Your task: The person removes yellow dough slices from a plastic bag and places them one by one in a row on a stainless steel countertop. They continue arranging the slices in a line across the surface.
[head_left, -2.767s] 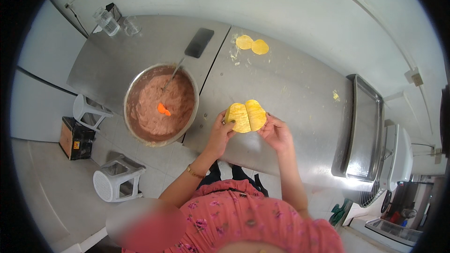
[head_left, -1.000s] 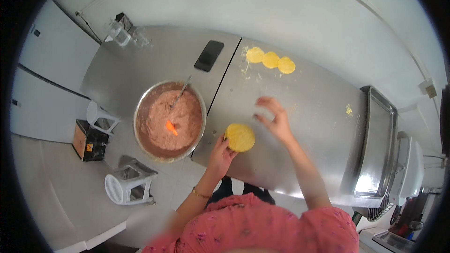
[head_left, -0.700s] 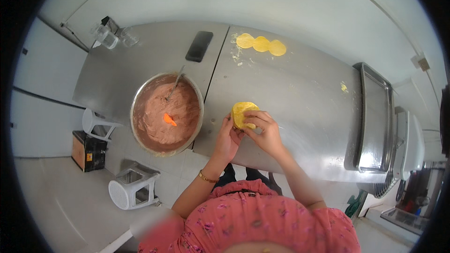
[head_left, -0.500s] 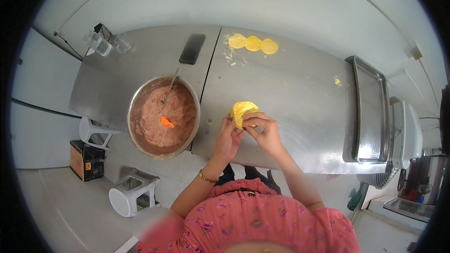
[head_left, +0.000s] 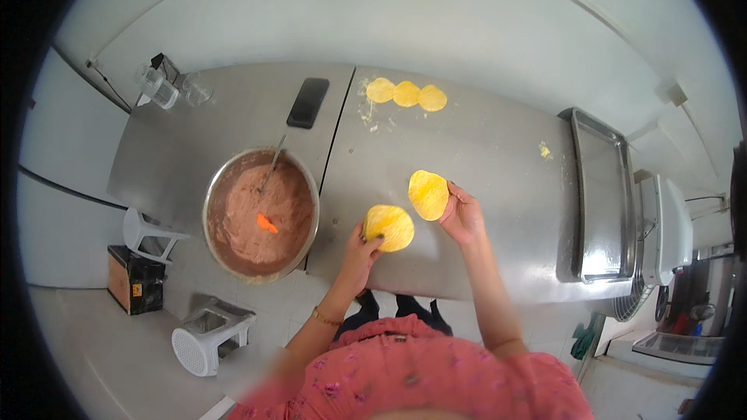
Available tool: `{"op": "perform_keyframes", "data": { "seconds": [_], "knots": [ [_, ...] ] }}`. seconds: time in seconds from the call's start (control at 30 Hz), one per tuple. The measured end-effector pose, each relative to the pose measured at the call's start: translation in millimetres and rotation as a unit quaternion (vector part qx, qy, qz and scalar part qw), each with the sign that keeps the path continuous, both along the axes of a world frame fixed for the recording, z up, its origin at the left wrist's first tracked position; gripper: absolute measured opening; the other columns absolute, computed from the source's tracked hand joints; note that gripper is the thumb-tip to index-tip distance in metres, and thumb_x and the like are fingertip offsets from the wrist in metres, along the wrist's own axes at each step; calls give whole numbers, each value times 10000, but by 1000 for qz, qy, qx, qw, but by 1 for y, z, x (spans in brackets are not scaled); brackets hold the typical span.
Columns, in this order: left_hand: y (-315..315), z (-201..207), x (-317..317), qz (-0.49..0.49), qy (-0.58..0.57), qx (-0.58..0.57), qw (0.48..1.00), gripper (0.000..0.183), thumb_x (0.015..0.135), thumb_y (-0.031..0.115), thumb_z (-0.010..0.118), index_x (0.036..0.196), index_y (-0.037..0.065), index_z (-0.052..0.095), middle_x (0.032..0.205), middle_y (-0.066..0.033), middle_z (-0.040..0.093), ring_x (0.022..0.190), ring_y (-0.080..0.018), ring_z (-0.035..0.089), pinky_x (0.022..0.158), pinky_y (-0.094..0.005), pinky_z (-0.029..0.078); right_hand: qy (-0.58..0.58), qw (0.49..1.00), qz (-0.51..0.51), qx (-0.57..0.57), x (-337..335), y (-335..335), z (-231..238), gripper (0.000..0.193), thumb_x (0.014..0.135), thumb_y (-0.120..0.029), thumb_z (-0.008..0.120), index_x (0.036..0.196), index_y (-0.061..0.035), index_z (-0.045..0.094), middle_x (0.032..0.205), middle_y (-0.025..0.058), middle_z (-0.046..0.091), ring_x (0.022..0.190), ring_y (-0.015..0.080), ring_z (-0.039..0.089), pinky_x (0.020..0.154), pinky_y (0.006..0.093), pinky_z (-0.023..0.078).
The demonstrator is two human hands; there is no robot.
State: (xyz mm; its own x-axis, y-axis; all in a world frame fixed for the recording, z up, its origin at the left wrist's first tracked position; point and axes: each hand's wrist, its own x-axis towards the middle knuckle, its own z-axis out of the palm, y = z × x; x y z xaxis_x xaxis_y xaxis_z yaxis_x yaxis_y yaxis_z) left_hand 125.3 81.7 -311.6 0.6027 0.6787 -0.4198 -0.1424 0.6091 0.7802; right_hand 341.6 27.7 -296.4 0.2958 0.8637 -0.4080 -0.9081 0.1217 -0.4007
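My left hand [head_left: 359,255] grips a stack of thin yellow dough rounds [head_left: 391,227] near the table's front edge, thumb on top. Up and to the right of it, my right hand [head_left: 465,219] pinches a single yellow dough round [head_left: 427,194] by its right edge. The two hands are apart, both above the steel table [head_left: 498,187]. Toward the back lies a row of three overlapping yellow rounds [head_left: 406,94]. Left of my hands stands a large metal bowl [head_left: 317,214] of pink paste [head_left: 245,237], with an orange piece [head_left: 267,223] and a metal utensil handle [head_left: 272,165] in it.
A dark phone [head_left: 308,103] lies behind the bowl, with a clear jug [head_left: 159,92] and a glass [head_left: 197,89] at the back left. Steel trays [head_left: 605,202] sit at the table's right end beside a white appliance [head_left: 669,218]. White stools [head_left: 198,346] stand on the floor at left.
My hands have moved apart. The right hand has drawn one round off to the right, while the left keeps the others and has shifted slightly left and nearer. The whole view has tilted a little.
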Motion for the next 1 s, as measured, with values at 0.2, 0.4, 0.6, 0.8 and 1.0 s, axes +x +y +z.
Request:
{"op": "perform_keyframes", "data": {
  "seconds": [0.2,0.4,0.6,0.8,1.0],
  "knots": [
    [-6,3,-10,36,-18,-7,999,428,842,32,490,1257,21,383,1168,-81,510,1079,-182,527,909,-303,446,-137,983,-125,18,79,66,-10,370,892,13,434,1250,-15,347,1163,166,508,1034,255,557,873,384,486],
    [-13,1,-16,79,9,-27,996,453,833,7,521,1260,25,370,1168,-80,506,1084,-180,516,905,-299,439,-359,888,-262,-115,179,145,-77,464,840,23,493,1278,-33,352,1219,199,463,1130,297,481,936,392,421],
    [-21,-4,-15,115,-4,-37,993,449,832,-19,515,1255,35,377,1158,-76,502,1070,-177,519,918,-304,439,-857,429,-84,-273,201,147,-135,386,779,-120,611,1162,-126,562,1289,109,471,1219,326,390,1039,454,278],
    [-24,-7,-7,126,-8,-52,991,426,846,-15,511,1248,32,381,1164,-82,501,1086,-174,514,926,-301,438,-862,388,-31,-325,205,153,-130,305,766,-238,640,1060,-158,648,1230,55,540,1213,302,408,1023,437,299],
    [-21,-4,-6,109,-22,-61,992,425,853,-3,511,1254,19,372,1165,-86,503,1086,-174,515,927,-294,436,-833,423,-53,-354,206,147,-130,315,752,-248,653,1055,-160,655,1229,56,541,1199,298,421,1013,430,313]
  ]
}}
